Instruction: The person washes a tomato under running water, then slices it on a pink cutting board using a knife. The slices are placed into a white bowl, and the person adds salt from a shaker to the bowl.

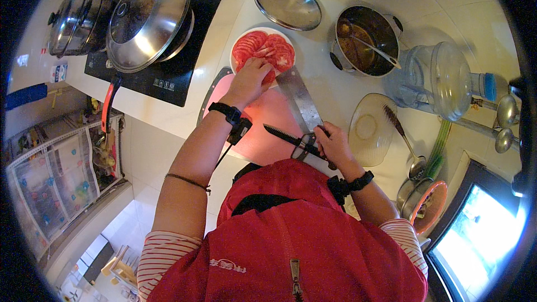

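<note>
Sliced tomatoes (280, 52) lie fanned out on a white plate (295, 50) above a pink cutting board (256, 134) with a dark rim. My left hand (251, 82) is over the plate's lower edge, fingertips touching tomato slices; a slice shows beside the fingers. In my right hand (333, 144) is the handle of a cleaver (301, 102), its broad blade pointing up toward the plate along the board's right side. A black serrated knife (282, 135) and what looks like a peeler or scissors (308, 140) lie by the board's lower right, partly hidden by my right hand.
A lidded wok (155, 21) and a steel pot (77, 21) stand at the induction cooktop (176, 79). Behind the plate lies a lid (288, 4). Rightward are an open pot (367, 42) with a ladle, a large water bottle (440, 79), a glass plate (371, 130), and a brush (394, 118).
</note>
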`<state>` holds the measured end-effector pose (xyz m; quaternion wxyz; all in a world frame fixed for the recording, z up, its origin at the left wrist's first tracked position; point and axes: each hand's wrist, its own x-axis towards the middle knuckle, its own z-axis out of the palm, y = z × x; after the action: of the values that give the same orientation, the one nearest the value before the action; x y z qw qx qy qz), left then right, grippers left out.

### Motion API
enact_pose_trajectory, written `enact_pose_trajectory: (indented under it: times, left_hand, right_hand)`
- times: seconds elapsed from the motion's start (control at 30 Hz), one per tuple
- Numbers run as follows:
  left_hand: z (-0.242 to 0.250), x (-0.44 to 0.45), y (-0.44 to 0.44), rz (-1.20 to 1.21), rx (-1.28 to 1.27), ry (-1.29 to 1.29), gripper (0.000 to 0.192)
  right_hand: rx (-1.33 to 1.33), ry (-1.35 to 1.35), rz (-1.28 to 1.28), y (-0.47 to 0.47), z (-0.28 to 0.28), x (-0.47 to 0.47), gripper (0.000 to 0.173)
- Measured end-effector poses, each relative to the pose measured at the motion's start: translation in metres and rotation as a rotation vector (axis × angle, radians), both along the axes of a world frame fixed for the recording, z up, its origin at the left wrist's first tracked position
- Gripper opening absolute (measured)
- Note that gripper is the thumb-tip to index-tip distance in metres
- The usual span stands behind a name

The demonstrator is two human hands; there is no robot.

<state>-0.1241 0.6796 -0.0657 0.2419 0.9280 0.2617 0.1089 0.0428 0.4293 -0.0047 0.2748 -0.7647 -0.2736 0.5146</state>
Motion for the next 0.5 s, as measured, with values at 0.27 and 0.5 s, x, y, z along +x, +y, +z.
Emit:
enact_pose_trajectory:
  times: [0.27,0.5]
  left_hand:
    - [-0.003,0.014,0.012,-0.073,0.144,0.154,0.046]
    - [-0.002,0.018,0.022,-0.136,0.154,0.278,0.052]
  right_hand:
    - [-0.026,0.032,0.002,0.001,0.002,0.0,0.025]
    - [0.004,0.11,-0.112,-0.008,-0.001,0.002,0.027]
